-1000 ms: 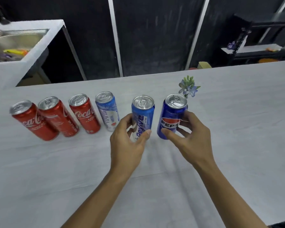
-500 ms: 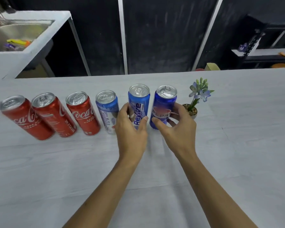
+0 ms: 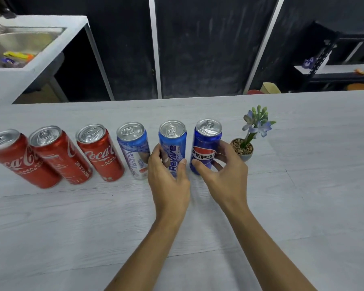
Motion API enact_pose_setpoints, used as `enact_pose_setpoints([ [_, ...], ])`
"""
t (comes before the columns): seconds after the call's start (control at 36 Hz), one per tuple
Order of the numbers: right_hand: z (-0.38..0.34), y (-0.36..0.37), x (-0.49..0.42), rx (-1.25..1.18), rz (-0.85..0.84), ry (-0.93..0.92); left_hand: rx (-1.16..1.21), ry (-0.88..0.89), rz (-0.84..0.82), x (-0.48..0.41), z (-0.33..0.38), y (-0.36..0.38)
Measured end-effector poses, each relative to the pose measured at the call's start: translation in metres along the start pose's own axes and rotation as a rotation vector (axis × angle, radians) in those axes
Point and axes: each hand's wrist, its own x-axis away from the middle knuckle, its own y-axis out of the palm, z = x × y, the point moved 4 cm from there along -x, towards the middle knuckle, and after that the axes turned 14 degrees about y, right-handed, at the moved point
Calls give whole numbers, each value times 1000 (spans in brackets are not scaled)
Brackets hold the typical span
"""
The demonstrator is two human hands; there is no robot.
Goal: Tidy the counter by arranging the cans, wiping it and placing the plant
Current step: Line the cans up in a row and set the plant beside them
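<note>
Blue Revive can upright on counter, L hand curled round it; R hand grips Pepsi can alongside. Risk: plant sits just beside R hand; careless release could tip it.

pepsi can now left of plant

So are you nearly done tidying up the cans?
Not yet. Done: the red cans and the blue-and-white can stand lined up on the counter. In hand: the left hand grips the light blue can, the right hand the dark blue can. Left: wiping, with no cloth in view, and placing the plant.
</note>
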Motion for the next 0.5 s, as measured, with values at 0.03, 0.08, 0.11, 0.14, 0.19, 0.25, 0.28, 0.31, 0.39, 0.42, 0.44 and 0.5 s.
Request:
enact_pose_setpoints([
  [0.03,0,0,0,4,3,1,2,1,4,1,0,0],
  [0.08,0,0,0,10,7,3,4,3,10,2,0,0],
  [0.11,0,0,0,11,8,5,3,2,14,3,0,0],
  [0.14,-1,0,0,13,7,7,2,1,16,3,-1,0],
  [0.19,-1,1,1,24,6,7,2,3,17,4,-3,-1],
  [0.25,-1,1,1,37,8,7,2,-1,15,5,-4,-1],
  [0.28,-1,2,2,44,9,9,1,-6,12,6,-4,0],
  [0.31,-1,1,2,49,9,11,3,-11,9,6,-5,0],
  [0.39,0,0,3,69,7,20,12,-43,-6,9,-7,0],
  [0.42,0,0,4,81,8,24,19,-59,-11,12,-8,-1],
  [0.44,1,-1,5,91,9,30,25,-73,-17,14,-7,-2],
  [0.5,4,-4,9,98,16,55,30,-98,-34,22,-5,-6],
])
